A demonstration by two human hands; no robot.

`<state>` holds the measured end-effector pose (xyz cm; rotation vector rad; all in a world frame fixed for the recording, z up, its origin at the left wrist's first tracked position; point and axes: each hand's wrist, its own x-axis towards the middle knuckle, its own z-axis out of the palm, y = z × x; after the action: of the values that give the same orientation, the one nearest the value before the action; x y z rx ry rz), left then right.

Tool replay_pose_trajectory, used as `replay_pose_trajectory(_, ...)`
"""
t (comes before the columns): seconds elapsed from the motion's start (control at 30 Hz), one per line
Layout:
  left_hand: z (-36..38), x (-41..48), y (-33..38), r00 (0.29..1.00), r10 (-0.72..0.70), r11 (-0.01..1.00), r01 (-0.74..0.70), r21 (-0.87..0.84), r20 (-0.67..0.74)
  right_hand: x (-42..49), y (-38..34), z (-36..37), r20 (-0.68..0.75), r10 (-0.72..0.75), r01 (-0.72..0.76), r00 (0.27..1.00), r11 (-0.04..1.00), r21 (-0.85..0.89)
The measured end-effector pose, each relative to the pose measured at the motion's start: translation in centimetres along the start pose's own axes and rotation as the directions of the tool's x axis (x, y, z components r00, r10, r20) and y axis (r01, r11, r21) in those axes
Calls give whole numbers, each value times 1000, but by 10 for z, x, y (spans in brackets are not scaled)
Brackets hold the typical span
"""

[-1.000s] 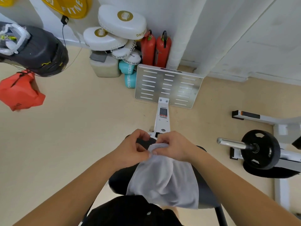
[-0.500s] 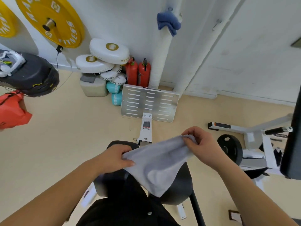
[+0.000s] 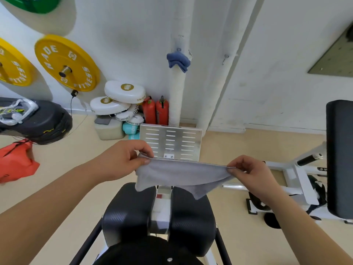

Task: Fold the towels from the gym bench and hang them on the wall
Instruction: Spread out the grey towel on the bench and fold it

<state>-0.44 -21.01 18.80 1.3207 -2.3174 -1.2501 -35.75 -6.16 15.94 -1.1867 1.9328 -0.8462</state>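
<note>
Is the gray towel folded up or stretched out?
Stretched out. The left hand and right hand pinch the gray towel by its top edge, pulled straight between them; the rest hangs loose.

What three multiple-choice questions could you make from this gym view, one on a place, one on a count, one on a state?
1. Where does the blue towel hang? A on a door handle; B on a chair back; C on the white pipe.
2. How many red fire extinguishers stand beside that pipe? A one; B two; C three.
3. How is the grey towel held? A stretched between the left hand and right hand; B bunched in one hand; C dropped and untouched.
Answers: C, it hangs high on the pipe; B, two stand side by side; A, each hand pinches one end.
</note>
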Motion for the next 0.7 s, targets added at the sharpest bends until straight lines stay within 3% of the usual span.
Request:
replay_pose_trajectory(0.3,-2,3,18,985,103,987,-85,135,-138,5,3,-9,-66,51,-50,997,998,27)
replay_pose_trajectory(0.57,0,1,14,974,204,948,-221,229,94,18,16,-4,4,-60,59,998,970,-237)
replay_pose_trajectory(0.7,-2,3,8,979,191,947,-202,250,68,20,17,2,33,-33,38,999,984,-175)
